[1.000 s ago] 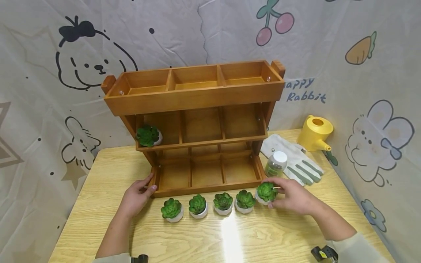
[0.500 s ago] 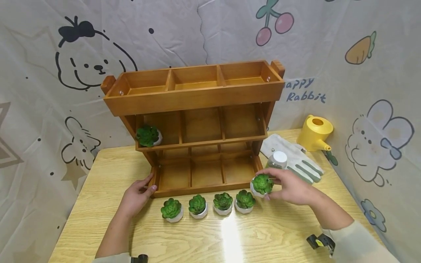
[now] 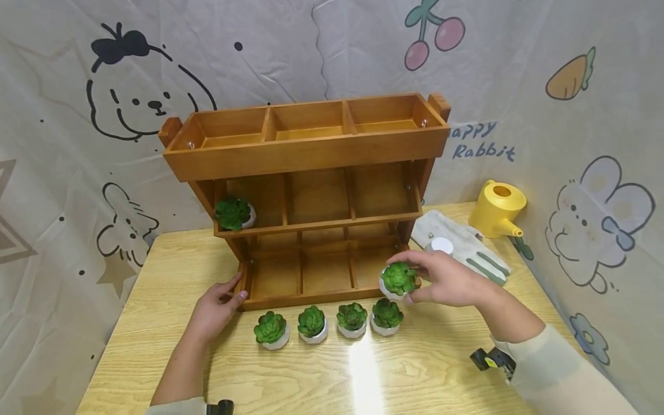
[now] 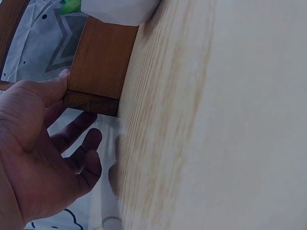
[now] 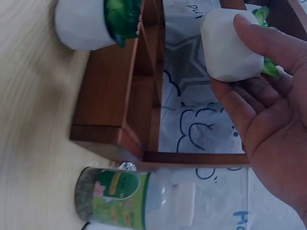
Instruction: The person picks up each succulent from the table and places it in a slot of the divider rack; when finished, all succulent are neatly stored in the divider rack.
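A three-tier wooden plant shelf with compartments stands on the table. My left hand holds its lower left front corner, thumb and index finger at the wood in the left wrist view. My right hand grips a potted succulent by its white faceted pot, raised near the right end of the bottom tier. Several like it stand in a row before the shelf, among them a left one and a right one. Another succulent leans in the middle tier's left compartment.
Right of the shelf, a clear jar with a green label and white lid stands partly behind my right hand. Under and beyond it lies a work glove. A yellow watering can stands at the back right, near the printed cloth backdrop.
My right hand has lifted the rightmost succulent off the table and carried it up and left toward the bottom tier. My left hand stays at the shelf corner.
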### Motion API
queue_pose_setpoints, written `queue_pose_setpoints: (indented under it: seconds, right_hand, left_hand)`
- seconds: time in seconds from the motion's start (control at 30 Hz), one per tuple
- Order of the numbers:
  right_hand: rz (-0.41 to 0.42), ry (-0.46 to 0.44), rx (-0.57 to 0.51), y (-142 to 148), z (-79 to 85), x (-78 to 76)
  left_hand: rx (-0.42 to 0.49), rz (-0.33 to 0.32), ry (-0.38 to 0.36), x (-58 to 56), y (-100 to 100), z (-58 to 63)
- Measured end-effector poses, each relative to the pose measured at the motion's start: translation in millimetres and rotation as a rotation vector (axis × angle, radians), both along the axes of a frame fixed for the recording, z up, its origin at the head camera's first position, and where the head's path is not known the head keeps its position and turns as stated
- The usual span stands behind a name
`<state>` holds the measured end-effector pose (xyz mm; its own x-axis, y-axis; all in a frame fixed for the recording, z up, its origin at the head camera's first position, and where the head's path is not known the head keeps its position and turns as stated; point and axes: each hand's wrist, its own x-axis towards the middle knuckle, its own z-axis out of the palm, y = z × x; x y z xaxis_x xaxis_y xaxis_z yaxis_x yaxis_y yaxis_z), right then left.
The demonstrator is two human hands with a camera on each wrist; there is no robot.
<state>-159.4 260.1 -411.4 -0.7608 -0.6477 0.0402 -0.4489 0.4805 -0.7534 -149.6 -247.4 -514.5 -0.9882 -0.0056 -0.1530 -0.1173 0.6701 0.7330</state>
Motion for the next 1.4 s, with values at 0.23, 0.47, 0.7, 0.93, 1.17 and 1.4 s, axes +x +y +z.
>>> queue_pose_setpoints:
  seconds: [0.23, 0.47, 0.7, 0.93, 1.17, 1.4]
  right_hand:
    - [0.027, 0.021, 0.018, -12, 13.2, -7.2]
    - [0.052, 0.026, 0.014, -27, 26.7, -18.3]
    - [0.091, -0.006, -0.024, -41, 38.7, -31.0]
    - [0.106, -0.019, -0.072, -56, 51.2, -42.7]
    - [0.135, 0.043, -0.085, -72, 65.1, -53.8]
    - [0.166, 0.072, -0.089, -87, 82.9, -62.5]
  left_hand:
    - [0.005, 0.006, -0.005, -1.3, 0, -0.3]
    - [-0.005, -0.009, 0.003, -2.2, -1, -1.3]
    - [-0.004, -0.005, 0.004, -2.6, -1, -3.0]
    - [0.006, -0.013, 0.003, -1.9, -2, -3.3]
    - [0.026, -0.017, 0.011, -0.6, -2, -4.0]
    - [0.025, -0.011, 0.009, -0.7, -3, -4.3]
